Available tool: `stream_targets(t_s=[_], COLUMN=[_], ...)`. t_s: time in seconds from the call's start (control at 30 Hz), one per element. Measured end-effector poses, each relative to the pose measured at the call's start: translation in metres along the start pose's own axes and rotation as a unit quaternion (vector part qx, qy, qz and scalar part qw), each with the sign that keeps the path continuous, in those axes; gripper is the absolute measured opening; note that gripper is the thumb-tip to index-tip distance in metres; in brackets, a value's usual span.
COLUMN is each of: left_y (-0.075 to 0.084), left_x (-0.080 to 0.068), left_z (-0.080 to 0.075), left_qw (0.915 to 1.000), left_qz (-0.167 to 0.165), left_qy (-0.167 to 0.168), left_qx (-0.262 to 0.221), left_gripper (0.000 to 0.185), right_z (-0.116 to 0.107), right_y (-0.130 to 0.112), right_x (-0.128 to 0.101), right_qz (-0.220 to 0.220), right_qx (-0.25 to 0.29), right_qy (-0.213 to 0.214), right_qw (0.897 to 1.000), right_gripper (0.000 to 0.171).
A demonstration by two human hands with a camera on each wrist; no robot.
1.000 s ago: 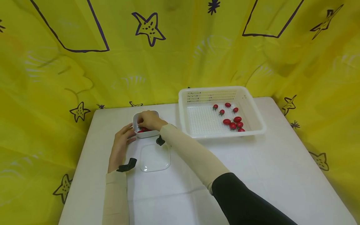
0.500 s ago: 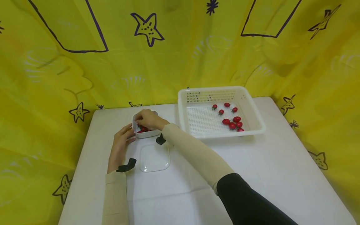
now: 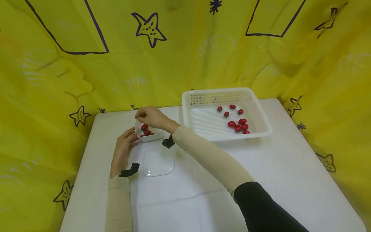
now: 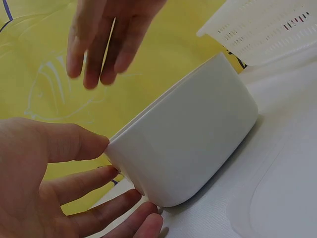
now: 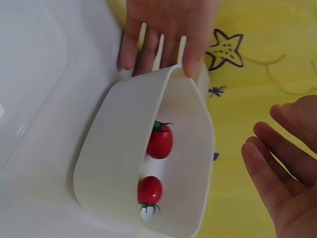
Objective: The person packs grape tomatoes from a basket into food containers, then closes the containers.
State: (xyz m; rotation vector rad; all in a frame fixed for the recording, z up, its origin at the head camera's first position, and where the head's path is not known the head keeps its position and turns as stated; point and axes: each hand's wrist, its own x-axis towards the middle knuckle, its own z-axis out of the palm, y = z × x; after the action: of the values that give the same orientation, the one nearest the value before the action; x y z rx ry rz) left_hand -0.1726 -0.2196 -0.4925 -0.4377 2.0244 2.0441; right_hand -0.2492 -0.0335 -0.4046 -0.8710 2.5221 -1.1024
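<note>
left hand [image 3: 123, 146] is bracing white tub [image 3: 148, 132] on bench [image 3: 203, 193], fingers straight, steadying it | right hand [image 3: 150, 116] is hovering above, grip released, empty | tomatoes [image 5: 159, 141] are lying inside

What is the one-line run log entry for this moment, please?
left hand: steadies white tub | right hand: open above tub | tomatoes: inside | lid: off

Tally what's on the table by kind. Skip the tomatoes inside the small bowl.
White basket: 1
White bowl: 1
Clear lid: 1
Red tomatoes in the basket: 9
Total: 12
</note>
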Motion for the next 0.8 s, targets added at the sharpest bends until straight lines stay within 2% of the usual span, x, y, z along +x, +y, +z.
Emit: stream_targets(t_s=[0.23, 0.4, 0.6, 0.8], left_y=[-0.001, 0.0, -0.001, -0.001], left_x=[0.001, 0.001, 0.001, 0.001], left_z=[0.0, 0.0, 0.001, 0.002], left_qw=[0.9999, 0.9999, 0.9995, 0.9996], left_qz=[-0.009, -0.014, -0.027, -0.024], left_qy=[0.002, 0.004, 0.009, 0.011], left_qx=[0.006, 0.006, 0.016, 0.011], left_gripper=[0.055, 0.055, 0.056, 0.055], right_z=[-0.023, -0.041, -0.068, -0.1], right_y=[-0.001, 0.011, 0.03, 0.058], right_x=[-0.026, -0.045, -0.071, -0.095], right_qz=[0.0, -0.003, 0.008, 0.032], right_qx=[0.067, 0.125, 0.238, 0.299], right_qy=[0.063, 0.102, 0.132, 0.197], right_qw=[0.996, 0.987, 0.962, 0.933], right_gripper=[0.023, 0.022, 0.026, 0.027])
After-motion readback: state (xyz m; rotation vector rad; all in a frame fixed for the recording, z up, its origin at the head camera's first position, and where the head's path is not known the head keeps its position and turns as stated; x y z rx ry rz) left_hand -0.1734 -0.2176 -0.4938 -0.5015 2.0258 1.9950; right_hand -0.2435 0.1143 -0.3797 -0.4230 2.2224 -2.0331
